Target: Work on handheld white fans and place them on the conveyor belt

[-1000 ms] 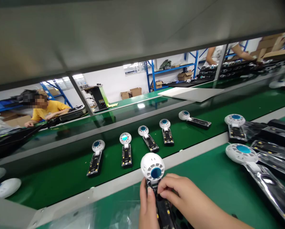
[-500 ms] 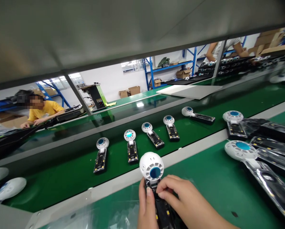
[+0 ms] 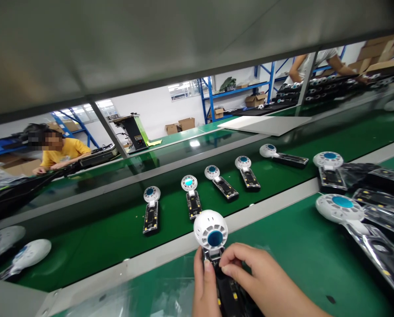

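White-headed device (image 3: 213, 245) sits at six o'clock, head (image 3: 210, 226) toward twelve; left hand (image 3: 206, 288) clasps its black handle (image 3: 228, 291), thumb flat on the front. Right hand (image 3: 253, 270), at the head's four o'clock, presses thumb and forefinger together at the handle; cannot tell what lies between. Similar units (image 3: 151, 215) lie on green belt (image 3: 94, 246), ten to two.

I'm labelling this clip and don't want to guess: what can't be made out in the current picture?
All in the head view:
Held device, lower end: cut off by the bottom edge.
Whatever the right hand may be pinching: hidden by its fingers.
Left hand, wrist: cut off by the bottom edge.
Print on the black machine: too small to read.
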A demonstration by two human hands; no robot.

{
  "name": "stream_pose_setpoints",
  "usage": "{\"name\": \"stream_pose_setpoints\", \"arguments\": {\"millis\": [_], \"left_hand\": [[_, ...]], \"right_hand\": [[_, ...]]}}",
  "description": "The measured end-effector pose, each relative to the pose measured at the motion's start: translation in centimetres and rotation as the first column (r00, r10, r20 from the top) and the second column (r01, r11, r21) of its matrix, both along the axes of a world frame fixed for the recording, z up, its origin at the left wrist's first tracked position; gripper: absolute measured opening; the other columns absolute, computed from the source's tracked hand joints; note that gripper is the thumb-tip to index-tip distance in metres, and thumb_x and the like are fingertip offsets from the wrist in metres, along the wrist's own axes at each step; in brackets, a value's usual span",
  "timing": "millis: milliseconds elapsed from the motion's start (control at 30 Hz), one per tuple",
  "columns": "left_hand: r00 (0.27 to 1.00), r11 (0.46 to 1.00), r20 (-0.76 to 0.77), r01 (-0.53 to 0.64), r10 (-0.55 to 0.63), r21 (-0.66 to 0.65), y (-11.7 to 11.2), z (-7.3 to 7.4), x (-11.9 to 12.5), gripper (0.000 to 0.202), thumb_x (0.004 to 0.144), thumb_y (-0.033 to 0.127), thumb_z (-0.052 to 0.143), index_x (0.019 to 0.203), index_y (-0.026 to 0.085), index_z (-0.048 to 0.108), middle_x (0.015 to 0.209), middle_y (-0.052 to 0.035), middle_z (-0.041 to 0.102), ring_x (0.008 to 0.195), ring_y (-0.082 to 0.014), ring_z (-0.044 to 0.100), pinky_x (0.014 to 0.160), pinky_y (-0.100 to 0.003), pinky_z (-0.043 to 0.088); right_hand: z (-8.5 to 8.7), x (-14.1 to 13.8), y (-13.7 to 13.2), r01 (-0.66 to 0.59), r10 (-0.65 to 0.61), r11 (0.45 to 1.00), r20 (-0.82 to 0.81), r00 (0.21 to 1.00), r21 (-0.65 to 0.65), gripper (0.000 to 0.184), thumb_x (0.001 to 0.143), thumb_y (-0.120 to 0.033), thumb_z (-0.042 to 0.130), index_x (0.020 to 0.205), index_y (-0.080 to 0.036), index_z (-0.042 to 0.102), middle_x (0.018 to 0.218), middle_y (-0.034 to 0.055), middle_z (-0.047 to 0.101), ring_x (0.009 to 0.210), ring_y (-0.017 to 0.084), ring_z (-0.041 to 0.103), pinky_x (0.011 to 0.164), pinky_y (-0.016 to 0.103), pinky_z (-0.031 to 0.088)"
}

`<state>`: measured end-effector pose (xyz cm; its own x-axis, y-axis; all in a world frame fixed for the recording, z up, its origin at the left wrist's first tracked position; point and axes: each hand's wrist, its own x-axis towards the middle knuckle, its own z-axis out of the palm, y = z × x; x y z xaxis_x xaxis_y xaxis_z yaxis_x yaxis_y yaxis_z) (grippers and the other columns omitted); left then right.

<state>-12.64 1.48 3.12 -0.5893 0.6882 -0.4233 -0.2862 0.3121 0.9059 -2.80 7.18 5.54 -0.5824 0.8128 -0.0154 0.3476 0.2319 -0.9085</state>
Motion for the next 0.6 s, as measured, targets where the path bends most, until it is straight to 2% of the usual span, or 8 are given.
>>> {"name": "stream_pose_setpoints", "arguments": {"millis": [267, 433, 500, 600], "left_hand": [[0.999, 0.999, -0.002, -0.037, 0.037, 0.010, 0.0, -0.7, -0.1, 0.041, 0.082, 0.035, 0.041, 0.120, 0.021, 0.046, 0.122, -0.0082, 0.055, 0.124, -0.0260, 0.037, 0.105, -0.038, 0.020], [1.000, 0.997, -0.005, -0.023, 0.023, 0.068, -0.1, -1.0, -0.2, 0.041, 0.082, 0.037, 0.045, 0.120, 0.022, 0.048, 0.119, -0.0069, 0.058, 0.118, -0.0252, 0.044, 0.102, -0.035, 0.026], [1.000, 0.997, -0.006, -0.006, 0.006, 0.077, -0.1, -1.0, -0.5, 0.042, 0.082, 0.039, 0.045, 0.120, 0.021, 0.047, 0.118, -0.0072, 0.058, 0.118, -0.0249, 0.044, 0.103, -0.034, 0.024], [1.000, 0.997, 0.026, 0.010, -0.012, 0.078, 0.0, -1.0, -1.0, 0.044, 0.082, 0.041, 0.042, 0.121, 0.020, 0.045, 0.118, -0.0103, 0.056, 0.114, -0.0264, 0.047, 0.100, -0.035, 0.026]], "right_hand": [[-0.1, 0.0, -0.1, -0.007, -0.004, 0.992, 0.080, 0.997, 0.125, 0.014, 0.078, -0.016, 0.052, 0.070, -0.024, 0.061, 0.074, -0.0035, 0.062, 0.072, 0.014, 0.056, 0.065, 0.022, 0.040], [0.4, 0.1, -0.3, -0.068, 0.029, 0.946, 0.128, 0.991, 0.316, 0.018, 0.080, -0.012, 0.050, 0.072, -0.025, 0.060, 0.077, -0.0027, 0.062, 0.079, 0.016, 0.054, 0.070, 0.027, 0.040], [0.1, 0.3, -0.8, -0.080, 0.018, 0.909, 0.154, 0.988, 0.409, 0.020, 0.081, -0.011, 0.049, 0.080, -0.026, 0.063, 0.086, 0.0007, 0.062, 0.085, 0.019, 0.053, 0.073, 0.031, 0.041], [-1.0, 0.9, -1.6, -0.128, 0.026, 0.868, 0.214, 0.977, 0.480, 0.031, 0.081, -0.016, 0.047, 0.106, -0.030, 0.060, 0.112, 0.0079, 0.056, 0.100, 0.026, 0.049, 0.081, 0.040, 0.041]]}}
